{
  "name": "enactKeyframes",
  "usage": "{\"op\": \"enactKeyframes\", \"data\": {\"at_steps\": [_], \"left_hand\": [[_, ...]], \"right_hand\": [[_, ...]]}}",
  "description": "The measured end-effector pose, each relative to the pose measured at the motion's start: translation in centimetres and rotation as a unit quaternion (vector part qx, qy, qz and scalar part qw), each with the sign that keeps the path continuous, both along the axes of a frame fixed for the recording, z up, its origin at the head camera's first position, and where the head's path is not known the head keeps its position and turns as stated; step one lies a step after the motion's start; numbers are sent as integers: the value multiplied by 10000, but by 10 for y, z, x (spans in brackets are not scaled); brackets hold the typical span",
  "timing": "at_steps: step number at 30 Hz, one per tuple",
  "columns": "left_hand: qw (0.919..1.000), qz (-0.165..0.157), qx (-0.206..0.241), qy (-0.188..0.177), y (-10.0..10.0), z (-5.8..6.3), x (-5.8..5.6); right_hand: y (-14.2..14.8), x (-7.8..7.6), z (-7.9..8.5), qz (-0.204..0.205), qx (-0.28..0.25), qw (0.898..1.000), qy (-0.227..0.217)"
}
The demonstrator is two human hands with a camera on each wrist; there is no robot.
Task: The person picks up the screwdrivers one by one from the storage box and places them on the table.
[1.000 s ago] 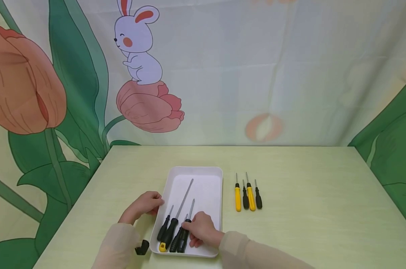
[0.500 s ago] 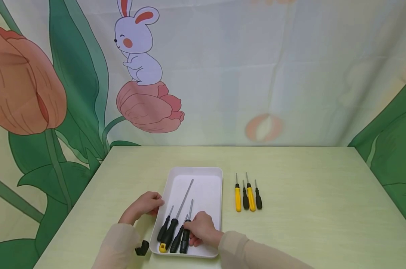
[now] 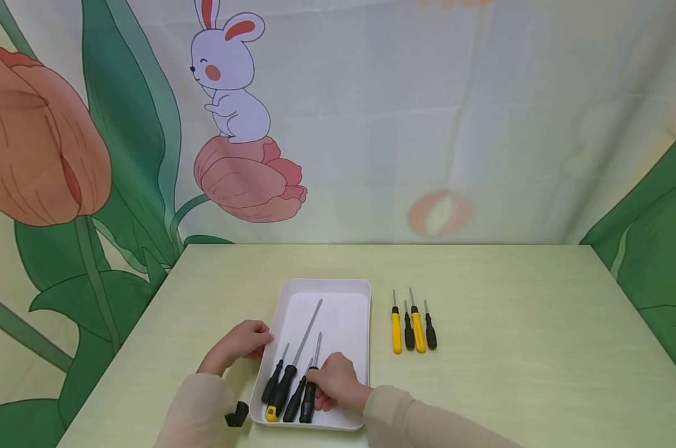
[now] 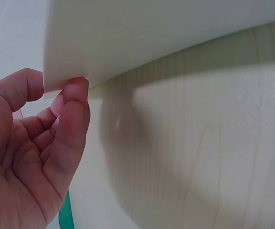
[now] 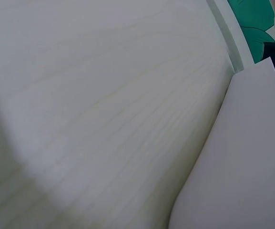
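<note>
A white tray (image 3: pixel 343 311) lies on the table with several black-handled screwdrivers in its lower left part. My left hand (image 3: pixel 241 341) is at the tray's left side; in the left wrist view its thumb and fingers pinch the tray's rim (image 4: pixel 63 78). Over the tray, my right hand (image 3: pixel 338 378) holds the rightmost black screwdriver (image 3: pixel 308 403) near the top of its handle, between thumb and fingers. Left of it lie a short black screwdriver (image 3: pixel 295 401), a long one (image 3: pixel 284 386) with a yellow handle end, and another short one (image 3: pixel 271 387). No hand shows in the right wrist view.
Right of the tray, yellow screwdrivers (image 3: pixel 396 333) and black screwdrivers (image 3: pixel 430 333) stand in a row on the table (image 3: pixel 517 361), tips pointing away. A small black object (image 3: pixel 237 414) is by the left sleeve. Behind the table hangs a printed curtain (image 3: pixel 360 124).
Between one second and half a second ago, the held screwdriver shifted slightly right, opening a gap to its neighbour. Since then hardly anything has moved; the left hand keeps its place.
</note>
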State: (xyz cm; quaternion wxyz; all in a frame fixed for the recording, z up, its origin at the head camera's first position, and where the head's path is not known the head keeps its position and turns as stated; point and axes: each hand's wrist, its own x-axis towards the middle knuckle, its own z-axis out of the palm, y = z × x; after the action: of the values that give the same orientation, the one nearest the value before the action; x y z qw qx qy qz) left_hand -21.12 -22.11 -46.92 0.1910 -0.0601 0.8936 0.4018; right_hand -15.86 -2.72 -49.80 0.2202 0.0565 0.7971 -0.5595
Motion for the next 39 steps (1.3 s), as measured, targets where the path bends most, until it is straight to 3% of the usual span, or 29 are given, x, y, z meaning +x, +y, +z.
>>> {"op": "enactKeyframes", "data": {"at_steps": [18,39], "left_hand": [[10000,-8,2,-7,1,2,1],[10000,2,59,-9,1,1,0]], "right_hand": [[0,0,0,-181,57,9997,123],[-3,0,3,86,415,9984,367]]}}
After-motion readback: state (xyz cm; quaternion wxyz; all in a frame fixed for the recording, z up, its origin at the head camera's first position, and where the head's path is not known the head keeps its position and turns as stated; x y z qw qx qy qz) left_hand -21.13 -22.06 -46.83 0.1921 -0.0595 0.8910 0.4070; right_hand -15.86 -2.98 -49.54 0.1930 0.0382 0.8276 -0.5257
